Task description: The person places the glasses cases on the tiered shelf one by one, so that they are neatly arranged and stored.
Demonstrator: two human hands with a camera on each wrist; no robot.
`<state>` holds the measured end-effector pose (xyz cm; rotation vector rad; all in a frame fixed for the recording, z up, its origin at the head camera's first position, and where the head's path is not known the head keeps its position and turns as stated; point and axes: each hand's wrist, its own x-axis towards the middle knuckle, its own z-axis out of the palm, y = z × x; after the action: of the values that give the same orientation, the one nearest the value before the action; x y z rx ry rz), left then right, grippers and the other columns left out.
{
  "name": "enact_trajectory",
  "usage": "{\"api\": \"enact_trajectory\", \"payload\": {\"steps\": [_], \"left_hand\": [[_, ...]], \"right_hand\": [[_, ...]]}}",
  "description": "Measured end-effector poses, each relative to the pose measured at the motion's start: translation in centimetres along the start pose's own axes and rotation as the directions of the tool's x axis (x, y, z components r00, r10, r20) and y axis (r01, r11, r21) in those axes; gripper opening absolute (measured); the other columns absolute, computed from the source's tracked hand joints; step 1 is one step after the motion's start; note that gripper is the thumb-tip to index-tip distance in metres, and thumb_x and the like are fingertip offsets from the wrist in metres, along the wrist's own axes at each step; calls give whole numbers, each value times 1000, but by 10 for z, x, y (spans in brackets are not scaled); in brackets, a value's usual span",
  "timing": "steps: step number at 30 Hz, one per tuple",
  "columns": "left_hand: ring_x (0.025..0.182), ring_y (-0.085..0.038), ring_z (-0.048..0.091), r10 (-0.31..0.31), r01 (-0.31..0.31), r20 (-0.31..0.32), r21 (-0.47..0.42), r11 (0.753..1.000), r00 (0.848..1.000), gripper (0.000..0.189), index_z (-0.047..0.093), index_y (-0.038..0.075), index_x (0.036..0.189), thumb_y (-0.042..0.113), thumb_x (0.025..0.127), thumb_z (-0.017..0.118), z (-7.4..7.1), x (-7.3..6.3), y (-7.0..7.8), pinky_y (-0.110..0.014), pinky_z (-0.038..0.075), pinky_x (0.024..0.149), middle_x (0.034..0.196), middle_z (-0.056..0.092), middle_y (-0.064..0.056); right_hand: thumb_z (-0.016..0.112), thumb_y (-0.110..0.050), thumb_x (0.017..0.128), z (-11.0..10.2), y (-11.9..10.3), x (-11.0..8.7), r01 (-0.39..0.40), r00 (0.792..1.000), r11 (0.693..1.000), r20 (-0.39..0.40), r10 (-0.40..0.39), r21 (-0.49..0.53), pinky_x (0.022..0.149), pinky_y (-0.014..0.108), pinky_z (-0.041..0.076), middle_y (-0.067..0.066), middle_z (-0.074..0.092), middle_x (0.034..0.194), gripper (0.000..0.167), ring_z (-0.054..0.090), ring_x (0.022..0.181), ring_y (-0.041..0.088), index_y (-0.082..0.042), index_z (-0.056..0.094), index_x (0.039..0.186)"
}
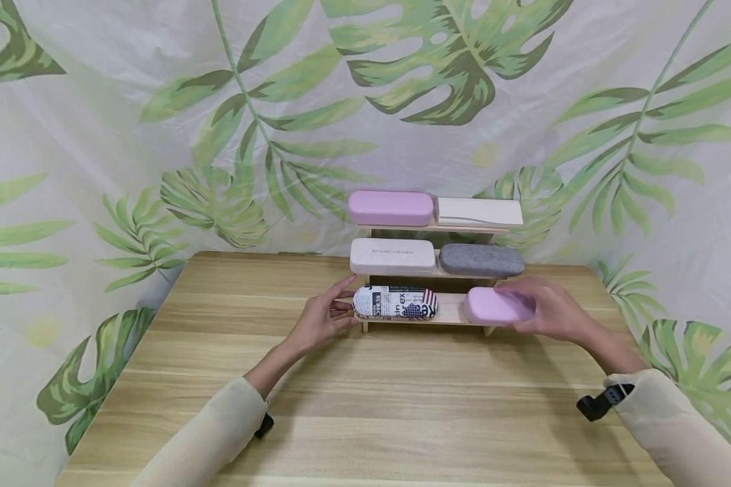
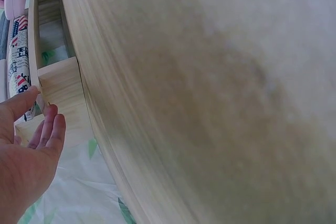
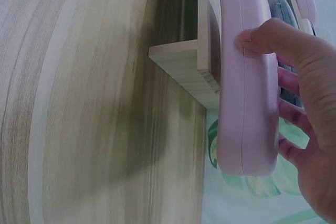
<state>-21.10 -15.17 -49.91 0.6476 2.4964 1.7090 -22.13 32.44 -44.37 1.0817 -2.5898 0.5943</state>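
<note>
My right hand (image 1: 551, 308) grips a pink glasses case (image 1: 496, 306) at the right end of the bottom tier of a small wooden rack (image 1: 452, 314). In the right wrist view the thumb lies across the seam of the case and the fingers are behind it. My left hand (image 1: 324, 316) is at the left end of the same tier, fingers loosely bent, fingertips right at the end of a newsprint-patterned glasses case (image 1: 396, 302). In the left wrist view the thumb (image 2: 23, 103) overlaps that case's end.
On the middle tier lie a white case (image 1: 392, 256) with lettering and a grey fabric case (image 1: 481, 260). The top tier holds another pink case (image 1: 391, 207) and a white flap case (image 1: 480, 212). The rack stands near the back edge of the wood-grain table (image 1: 365, 406), before a leaf-print cloth (image 1: 304, 135).
</note>
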Motion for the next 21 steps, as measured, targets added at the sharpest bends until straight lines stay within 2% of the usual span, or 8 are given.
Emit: {"api": "enact_trajectory", "payload": {"steps": [10, 21], "left_hand": [[115, -46, 71, 7, -7, 4, 6, 1000, 1000, 92, 38, 1, 162, -20, 82, 79, 0, 1, 1, -48, 58, 102, 142, 61, -32], [115, -46, 71, -14, 14, -1, 8, 1000, 1000, 92, 38, 2, 162, -20, 82, 79, 0, 0, 4, -46, 58, 103, 142, 61, -32]], "right_hand": [[96, -12, 61, 9, -4, 8, -34, 999, 999, 25, 34, 1, 75, 40, 58, 11, 78, 117, 66, 73, 99, 31, -6, 77, 124], [96, -17, 64, 14, -9, 13, -71, 996, 997, 57, 71, -8, 75, 40, 56, 12, 78, 118, 64, 72, 98, 31, -9, 76, 125]]}}
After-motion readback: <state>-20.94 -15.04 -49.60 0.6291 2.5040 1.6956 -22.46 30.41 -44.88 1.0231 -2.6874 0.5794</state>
